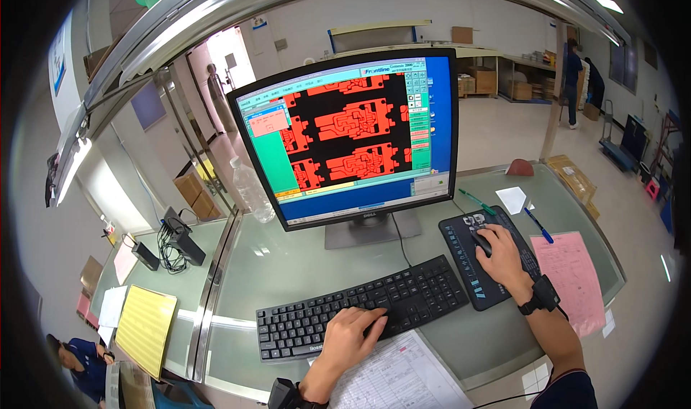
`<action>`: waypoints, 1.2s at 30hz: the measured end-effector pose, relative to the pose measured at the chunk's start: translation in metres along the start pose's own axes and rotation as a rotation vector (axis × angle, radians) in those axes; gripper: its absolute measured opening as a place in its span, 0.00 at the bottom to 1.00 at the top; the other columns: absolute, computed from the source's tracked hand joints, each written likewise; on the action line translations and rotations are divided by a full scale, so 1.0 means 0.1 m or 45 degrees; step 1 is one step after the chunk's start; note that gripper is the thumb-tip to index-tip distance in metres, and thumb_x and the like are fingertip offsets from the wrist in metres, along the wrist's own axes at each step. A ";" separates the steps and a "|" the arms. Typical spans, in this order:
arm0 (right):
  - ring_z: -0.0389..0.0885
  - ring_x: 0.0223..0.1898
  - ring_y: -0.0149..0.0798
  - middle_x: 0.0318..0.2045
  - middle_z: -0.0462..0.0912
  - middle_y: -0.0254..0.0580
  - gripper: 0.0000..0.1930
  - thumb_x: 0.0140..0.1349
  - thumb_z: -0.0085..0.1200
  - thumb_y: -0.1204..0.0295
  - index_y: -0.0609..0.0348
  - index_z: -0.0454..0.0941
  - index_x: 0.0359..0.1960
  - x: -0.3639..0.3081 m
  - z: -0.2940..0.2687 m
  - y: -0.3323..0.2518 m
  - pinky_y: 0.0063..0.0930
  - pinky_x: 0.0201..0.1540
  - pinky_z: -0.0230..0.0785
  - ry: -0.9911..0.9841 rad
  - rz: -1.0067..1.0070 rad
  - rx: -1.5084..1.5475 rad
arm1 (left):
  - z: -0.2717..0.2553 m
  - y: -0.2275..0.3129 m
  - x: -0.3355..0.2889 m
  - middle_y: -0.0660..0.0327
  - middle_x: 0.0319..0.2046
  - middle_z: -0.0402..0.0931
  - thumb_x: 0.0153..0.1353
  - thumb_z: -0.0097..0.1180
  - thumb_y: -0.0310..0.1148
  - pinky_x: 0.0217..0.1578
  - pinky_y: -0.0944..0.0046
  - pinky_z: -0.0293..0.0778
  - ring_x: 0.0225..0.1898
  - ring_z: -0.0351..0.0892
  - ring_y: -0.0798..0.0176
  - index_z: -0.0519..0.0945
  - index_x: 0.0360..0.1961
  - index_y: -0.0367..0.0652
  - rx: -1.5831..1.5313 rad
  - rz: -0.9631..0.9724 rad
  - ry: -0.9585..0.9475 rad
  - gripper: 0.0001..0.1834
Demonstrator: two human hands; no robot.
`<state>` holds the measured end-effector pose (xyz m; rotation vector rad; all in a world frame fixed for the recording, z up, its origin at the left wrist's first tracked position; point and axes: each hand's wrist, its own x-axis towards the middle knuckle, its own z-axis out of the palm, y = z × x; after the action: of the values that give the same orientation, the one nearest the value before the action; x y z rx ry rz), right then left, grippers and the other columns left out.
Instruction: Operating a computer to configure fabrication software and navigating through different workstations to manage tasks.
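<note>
Left hand [351,333]: hanging loose over the near edge of the keyboard [299,333], fingers curled and gripping nothing; I can't tell whether a key is being pressed.
Right hand [502,256]: draped around the mouse [481,246], fingers grasping it and partly hiding it.
Keyboard: black, lying slantwise on the glassy green counter [237,283], in front of the monitor [353,206].
Mouse: dark, resting on the black printed pad [461,254], just beyond the keyboard's right end.
Monitor: lit, standing on its foot at the back, with red shapes on black, green side panels and blue below.
Papers: a printed sheet [410,373] under the left forearm; a pink sheet [576,283] right of the pad.
Pens: a green one [476,201] by the pad's far edge, a blue one [539,225] at the pink sheet's top.
Bottle [252,191]: clear, upright, left of the monitor.
Seated co-worker [85,366]: low at far left, in dark blue.
</note>
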<state>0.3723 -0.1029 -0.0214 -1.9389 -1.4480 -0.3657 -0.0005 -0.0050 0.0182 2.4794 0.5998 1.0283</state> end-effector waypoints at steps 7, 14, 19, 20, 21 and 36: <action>0.76 0.61 0.59 0.58 0.79 0.54 0.21 0.59 0.65 0.73 0.63 0.81 0.55 -0.01 0.01 0.01 0.46 0.65 0.71 0.015 0.003 0.019 | 0.01 -0.01 -0.01 0.56 0.28 0.84 0.64 0.68 0.32 0.34 0.58 0.77 0.28 0.82 0.54 0.90 0.44 0.39 -0.002 0.007 -0.013 0.10; 0.76 0.60 0.60 0.58 0.78 0.54 0.20 0.61 0.64 0.72 0.61 0.81 0.56 0.00 0.01 0.01 0.47 0.64 0.72 0.003 -0.030 0.015 | 0.00 0.00 0.00 0.56 0.28 0.85 0.65 0.68 0.32 0.35 0.58 0.78 0.30 0.83 0.55 0.90 0.43 0.40 0.015 0.004 -0.016 0.09; 0.76 0.60 0.60 0.58 0.78 0.55 0.20 0.60 0.64 0.72 0.62 0.81 0.55 0.00 0.00 0.00 0.47 0.64 0.72 0.009 -0.048 0.007 | -0.02 0.02 0.01 0.56 0.28 0.85 0.64 0.68 0.31 0.36 0.58 0.79 0.30 0.84 0.55 0.90 0.42 0.39 0.036 0.003 -0.025 0.08; 0.76 0.60 0.60 0.58 0.78 0.55 0.20 0.60 0.64 0.72 0.62 0.81 0.55 0.00 0.00 0.00 0.47 0.64 0.72 0.008 -0.047 0.008 | -0.02 0.02 0.01 0.56 0.28 0.85 0.64 0.68 0.31 0.36 0.58 0.79 0.30 0.84 0.55 0.90 0.41 0.39 0.030 -0.001 -0.024 0.08; 0.76 0.60 0.60 0.58 0.78 0.55 0.20 0.60 0.64 0.72 0.62 0.81 0.55 0.00 0.00 0.00 0.47 0.64 0.72 0.010 -0.043 0.010 | -0.02 0.02 0.01 0.56 0.28 0.85 0.64 0.68 0.31 0.36 0.58 0.79 0.30 0.84 0.55 0.90 0.41 0.39 0.025 -0.005 -0.024 0.08; 0.77 0.61 0.59 0.58 0.79 0.53 0.20 0.60 0.64 0.73 0.61 0.81 0.55 0.00 0.01 0.02 0.47 0.64 0.72 -0.013 0.008 0.018 | 0.00 -0.02 0.01 0.55 0.28 0.85 0.64 0.67 0.31 0.34 0.57 0.78 0.29 0.82 0.53 0.90 0.42 0.38 -0.013 0.021 0.000 0.09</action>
<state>0.3741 -0.1024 -0.0223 -1.9362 -1.4472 -0.3429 -0.0009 -0.0027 0.0177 2.4797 0.5741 1.0346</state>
